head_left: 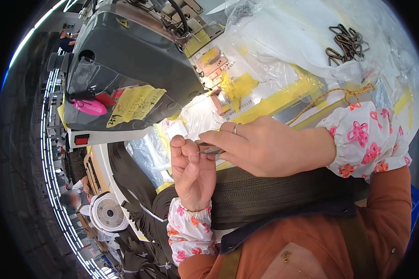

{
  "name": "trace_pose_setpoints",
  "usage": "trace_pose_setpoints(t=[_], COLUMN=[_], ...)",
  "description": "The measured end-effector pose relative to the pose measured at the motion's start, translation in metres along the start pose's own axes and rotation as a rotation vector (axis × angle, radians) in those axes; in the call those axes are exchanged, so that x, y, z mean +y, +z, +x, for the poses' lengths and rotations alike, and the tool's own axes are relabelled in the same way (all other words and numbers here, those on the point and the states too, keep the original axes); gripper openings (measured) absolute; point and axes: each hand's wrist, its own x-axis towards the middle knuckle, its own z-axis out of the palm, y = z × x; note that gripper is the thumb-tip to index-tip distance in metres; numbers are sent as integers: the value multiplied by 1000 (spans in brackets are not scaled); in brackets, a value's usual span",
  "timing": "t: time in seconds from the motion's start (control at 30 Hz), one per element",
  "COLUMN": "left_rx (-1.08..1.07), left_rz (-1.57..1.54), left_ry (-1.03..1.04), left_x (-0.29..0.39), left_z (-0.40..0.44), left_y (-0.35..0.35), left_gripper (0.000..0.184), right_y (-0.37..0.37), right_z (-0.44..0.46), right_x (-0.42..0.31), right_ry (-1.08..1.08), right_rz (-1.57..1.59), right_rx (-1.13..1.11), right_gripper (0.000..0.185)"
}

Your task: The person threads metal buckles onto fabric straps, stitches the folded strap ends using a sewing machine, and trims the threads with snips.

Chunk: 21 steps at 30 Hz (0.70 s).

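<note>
Right hand: I have the right hand [270, 144] pinching a small metal tool [212, 150] between thumb and fingers, back of the hand towards me, a ring [235, 128] on one finger.
Metal tool: its narrow metal ends point at the left fingertips, in front of the chest and over the near edge of the worktop; I can't make out its full shape, as the right hand covers part of it.
Left hand: the left hand [191, 172] is raised with fingers curled and thumb close to the forefinger, right at the tool's tip – whether anything is pinched there, I cannot tell from my end.
Sleeves: I see white floral sleeve covers [365, 139] on both forearms.
Webbing: a thick bundle of dark straps [284, 190] lies between the hands and the torso.
Machine: a dark grey machine [139, 56] stands beyond the left hand, carrying a yellow taped note [137, 106] and a pink object [90, 107].
Far side: I find a heap of metal hooks [344, 44] on the clear plastic sheeting [284, 35], with an orange cord [319, 98] nearer the right wrist.
Background: a white fan [109, 212] sits off to the left – a person [74, 199] is just beside it.
</note>
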Motion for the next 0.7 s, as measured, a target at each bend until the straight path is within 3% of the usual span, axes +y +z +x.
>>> trace_pose_setpoints(t=[0.17,0.7], left_rx=[-25,-72], left_rz=[-8,-60], left_ry=[13,-36], left_x=[0,0], left_z=[0,0], left_y=[0,-4], left_gripper=[47,46], right_y=[2,4], right_z=[-1,0], right_x=[-3,-1], right_ry=[66,55], right_rz=[163,171], right_rx=[-33,20], right_gripper=[30,36])
